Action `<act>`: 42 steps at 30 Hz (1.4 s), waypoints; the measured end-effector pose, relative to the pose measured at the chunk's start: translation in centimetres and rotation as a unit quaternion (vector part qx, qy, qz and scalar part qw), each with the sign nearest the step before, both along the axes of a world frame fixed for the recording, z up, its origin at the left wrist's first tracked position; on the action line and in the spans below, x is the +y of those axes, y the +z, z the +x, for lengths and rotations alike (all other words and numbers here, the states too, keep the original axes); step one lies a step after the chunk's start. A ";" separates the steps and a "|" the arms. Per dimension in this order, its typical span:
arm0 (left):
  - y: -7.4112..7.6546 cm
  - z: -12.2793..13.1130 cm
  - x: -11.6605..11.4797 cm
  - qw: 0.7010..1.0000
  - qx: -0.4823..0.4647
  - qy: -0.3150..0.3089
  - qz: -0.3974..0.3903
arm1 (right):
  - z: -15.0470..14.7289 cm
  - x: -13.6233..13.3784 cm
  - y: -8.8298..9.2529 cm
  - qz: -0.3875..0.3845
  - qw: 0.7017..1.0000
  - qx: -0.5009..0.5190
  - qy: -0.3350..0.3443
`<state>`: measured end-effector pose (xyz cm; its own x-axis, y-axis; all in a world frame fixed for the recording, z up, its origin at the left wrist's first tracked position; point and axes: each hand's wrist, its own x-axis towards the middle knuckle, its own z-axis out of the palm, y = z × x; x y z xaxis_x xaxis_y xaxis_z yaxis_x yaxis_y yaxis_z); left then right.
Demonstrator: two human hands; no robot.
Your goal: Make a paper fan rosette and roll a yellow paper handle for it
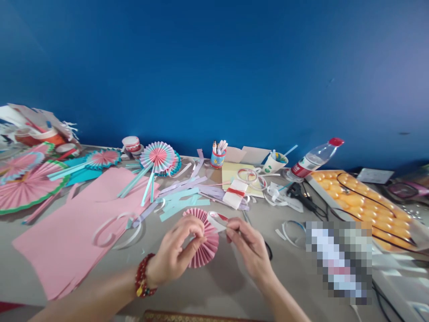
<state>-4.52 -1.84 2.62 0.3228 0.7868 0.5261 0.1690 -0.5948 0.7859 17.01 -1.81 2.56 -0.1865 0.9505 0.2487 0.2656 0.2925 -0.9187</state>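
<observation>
Pink pleated rosette | fully fanned, pinched by left hand | right hand pinching white strip just above grip, seemingly unattached

The fingers of our left hand cover the near left part of the pink fan. We cannot tell whether the white strip pinched in our right hand is tape or paper. A blurred block hides things on the right. The left edge cuts off the big fan, and the label on the bottle is too small for us to read.
</observation>
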 end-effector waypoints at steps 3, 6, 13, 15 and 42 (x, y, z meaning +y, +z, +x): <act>0.5 0.5 -0.3 1.000 -0.014 0.012 0.013 | -0.5 -0.4 -0.3 -0.035 0.997 0.067 -0.023; 0.6 1.1 -0.4 0.999 -0.025 0.017 0.012 | -1.0 -0.8 -0.7 -0.063 0.988 0.129 -0.052; 0.4 2.2 0.2 0.996 -0.049 0.045 -0.057 | -1.5 -0.9 -0.8 -0.048 0.980 0.141 -0.132; 0.5 2.2 0.4 0.993 -0.059 0.042 -0.095 | -1.3 -1.0 -0.6 -0.018 0.984 0.104 -0.146; 2.0 -1.7 2.4 0.947 -0.181 -0.074 -0.253 | 7.0 -0.9 -4.3 0.208 0.895 -0.361 -0.162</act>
<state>-6.18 0.53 4.63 0.3191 0.9285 0.1901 -0.2225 -0.1215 0.9673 23.98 -2.71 -1.74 -0.1726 0.8373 0.5188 0.8784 0.3692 -0.3036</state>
